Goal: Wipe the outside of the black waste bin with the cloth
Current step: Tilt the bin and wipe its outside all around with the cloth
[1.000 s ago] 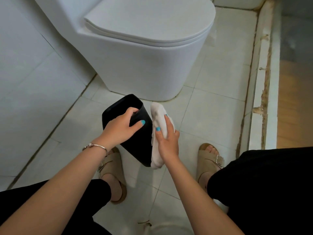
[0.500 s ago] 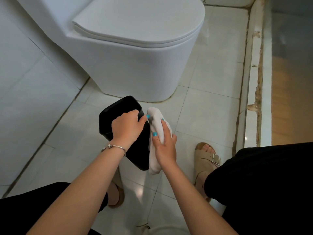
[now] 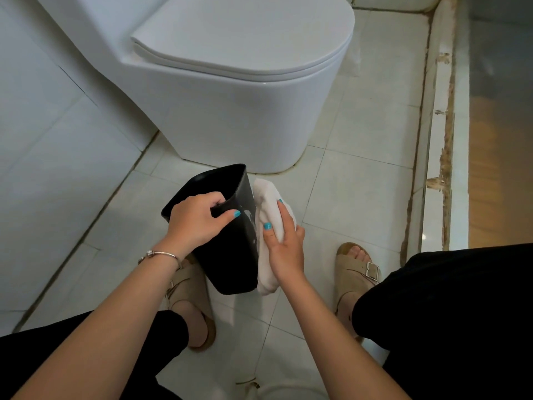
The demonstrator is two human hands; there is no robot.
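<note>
Over white floor tiles (image 3: 360,174), left hand (image 3: 196,220) grips black bin (image 3: 230,255); right hand (image 3: 285,246) clasps cloth (image 3: 268,203)

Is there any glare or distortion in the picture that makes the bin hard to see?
Head view: a pale shine streaks the black bin beside the white cloth; its inside is only dark. The wide lens bends the threshold at right. Both hands look sharp.

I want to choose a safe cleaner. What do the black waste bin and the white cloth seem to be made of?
The black waste bin looks like smooth, slightly glossy moulded plastic: thin rigid walls, a soft sheen and a pale smear on its side. The white cloth, held against it by the right hand, looks like soft matte woven or knit fabric, folded thick; its fibre cannot be told.
</note>
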